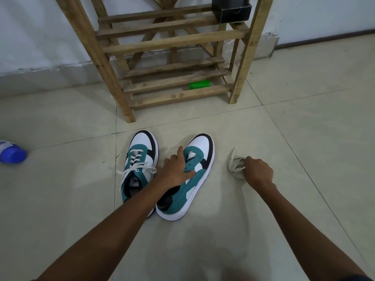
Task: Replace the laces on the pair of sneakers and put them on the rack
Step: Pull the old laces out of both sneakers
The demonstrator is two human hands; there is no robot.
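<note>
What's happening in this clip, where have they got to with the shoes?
A person is relacing a pair of teal, white and black sneakers on the tiled floor. The left sneaker is laced in white; the right sneaker has empty eyelets. The left hand rests on the right sneaker, while the right hand grips a bunched off-white lace on the floor. The wooden slatted rack behind holds neither sneaker.

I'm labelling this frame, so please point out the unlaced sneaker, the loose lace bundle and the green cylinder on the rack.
unlaced sneaker (199, 148): head view, on its white toe.
loose lace bundle (236, 164): head view, on the bunched laces at the right hand.
green cylinder (199, 85): head view, mid-body, low on the rack.
</note>
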